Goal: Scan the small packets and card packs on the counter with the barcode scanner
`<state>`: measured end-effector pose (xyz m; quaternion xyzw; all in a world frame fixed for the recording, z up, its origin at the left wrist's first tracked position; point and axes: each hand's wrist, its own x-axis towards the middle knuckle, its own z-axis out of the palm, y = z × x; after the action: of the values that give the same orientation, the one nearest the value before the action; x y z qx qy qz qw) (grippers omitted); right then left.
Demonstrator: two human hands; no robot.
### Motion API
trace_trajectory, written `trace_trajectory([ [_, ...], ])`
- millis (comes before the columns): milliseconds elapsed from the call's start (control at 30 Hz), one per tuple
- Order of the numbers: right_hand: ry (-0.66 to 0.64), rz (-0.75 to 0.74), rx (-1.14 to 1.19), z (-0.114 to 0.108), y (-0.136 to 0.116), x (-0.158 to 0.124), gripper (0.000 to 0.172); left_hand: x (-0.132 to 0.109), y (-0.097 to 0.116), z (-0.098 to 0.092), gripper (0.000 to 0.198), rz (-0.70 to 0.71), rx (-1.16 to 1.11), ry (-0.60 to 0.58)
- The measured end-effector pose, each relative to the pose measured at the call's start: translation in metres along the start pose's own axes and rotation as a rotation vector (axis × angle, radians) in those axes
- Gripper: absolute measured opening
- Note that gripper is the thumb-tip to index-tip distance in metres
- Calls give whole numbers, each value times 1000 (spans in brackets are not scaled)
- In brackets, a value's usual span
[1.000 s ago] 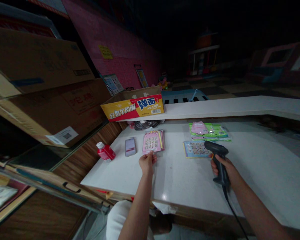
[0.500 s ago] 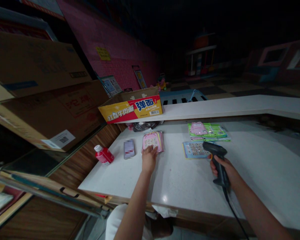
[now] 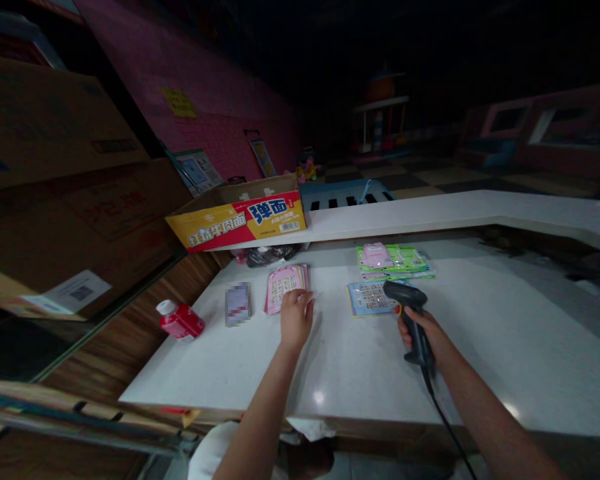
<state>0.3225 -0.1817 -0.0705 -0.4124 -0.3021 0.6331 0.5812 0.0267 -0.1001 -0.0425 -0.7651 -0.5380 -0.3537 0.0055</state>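
Note:
My left hand (image 3: 296,317) rests on the white counter (image 3: 370,360) with its fingers stretched out flat, fingertips at the near edge of a stack of pink cards (image 3: 283,285). It holds nothing. My right hand (image 3: 423,330) grips the handle of a black barcode scanner (image 3: 409,312), whose head points toward a blue printed card (image 3: 367,297) lying flat just beyond it. A cable runs from the scanner back along my right arm.
A stack of green and pink packets (image 3: 391,260) lies behind the blue card. A phone (image 3: 237,303) and a red bottle (image 3: 179,321) lie to the left. A yellow and red carton (image 3: 240,220) sits on the raised ledge (image 3: 430,210). Big cardboard boxes (image 3: 70,220) lean at left.
My left hand put the pink card down onto the stack and now lies flat beside it. The view has swung so everything sits further left. My right hand still holds the scanner.

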Motion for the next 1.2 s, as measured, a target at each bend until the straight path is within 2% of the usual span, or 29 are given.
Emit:
trace_trajectory([
  [67,2,1,0,1,-1,1,48,4,24,18,22,-34,-103,-99],
  [133,2,-4,5,1,-1,2,48,9,47,40,21,-155,-196,-210],
  [200,0,-18,10,-1,0,3,46,15,67,59,21,-286,-219,-241],
  [300,0,-25,17,-3,2,5,45,25,91,77,40,-402,-102,-248],
  [400,5,-21,17,-3,3,5,46,31,102,82,61,-481,12,-294],
  [567,33,-40,29,1,3,5,43,37,89,84,56,-540,-33,-341],
  [700,23,-36,31,2,3,4,45,40,70,89,52,-608,-153,-267],
  [800,26,-36,42,0,3,5,45,44,67,91,42,-649,-219,-238],
  [967,21,-43,51,0,3,6,45,47,77,84,38,-575,-62,-375],
  [1067,23,-51,56,0,3,6,46,48,75,82,35,-572,6,-459],
  [1200,19,-51,57,0,3,6,43,50,64,86,34,-634,-120,-416],
])
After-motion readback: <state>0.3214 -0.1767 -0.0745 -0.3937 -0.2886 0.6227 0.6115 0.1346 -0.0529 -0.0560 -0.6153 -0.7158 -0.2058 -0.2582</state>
